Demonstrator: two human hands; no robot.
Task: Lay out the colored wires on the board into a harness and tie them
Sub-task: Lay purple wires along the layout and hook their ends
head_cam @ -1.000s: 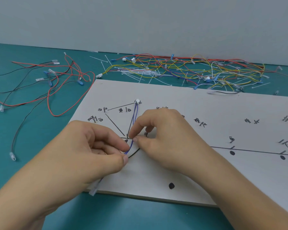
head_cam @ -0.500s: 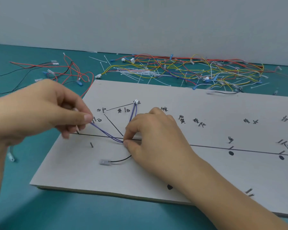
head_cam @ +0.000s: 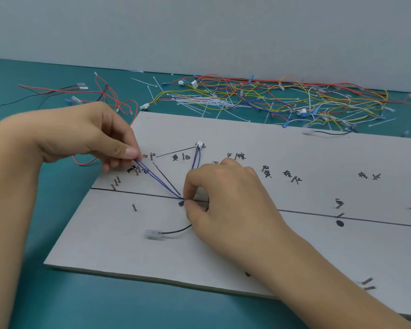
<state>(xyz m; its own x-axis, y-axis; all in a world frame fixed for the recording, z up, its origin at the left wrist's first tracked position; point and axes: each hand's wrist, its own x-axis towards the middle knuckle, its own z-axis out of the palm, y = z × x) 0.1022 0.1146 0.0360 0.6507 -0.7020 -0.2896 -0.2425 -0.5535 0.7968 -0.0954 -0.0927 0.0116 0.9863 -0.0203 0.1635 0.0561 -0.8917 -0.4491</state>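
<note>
The pair of blue wires (head_cam: pixel 160 179) lies on the board (head_cam: pixel 294 153) in a bent path. From the white connector (head_cam: pixel 199 144) near the board's far edge it runs down toward us to a point on the drawn black line. There we see the right hand (head_cam: pixel 223 198) pinching it between thumb and forefinger, fingertips pressed to the board just beside a black dot (head_cam: pixel 180 203). From that pinch the two strands rise to the left, taut and clear of the surface, to the left hand (head_cam: pixel 81 134). That hand clamps them between its thumb and curled fingers above the handwritten labels at the board's left end. We cannot tell how the strands end, since the fingers hide them.

From under the right hand a black wire (head_cam: pixel 178 231) comes out to the left and ends in a clear terminal (head_cam: pixel 153 233) lying flat on the board. One short metal pin (head_cam: pixel 134 207) stands alone below the drawn line, and we see others beside the labels.

The board rests on the teal desk (head_cam: pixel 57 300). Behind it, along the grey wall, we find a tangled heap of yellow, red, blue and white wires (head_cam: pixel 271 100) mixed with white cable ties (head_cam: pixel 192 99). At the far left a looser spread of red and black wires (head_cam: pixel 100 93) lies on the desk, partly behind the left hand. A second black wire (head_cam: pixel 328 132) lies at the board's far edge on the right.
</note>
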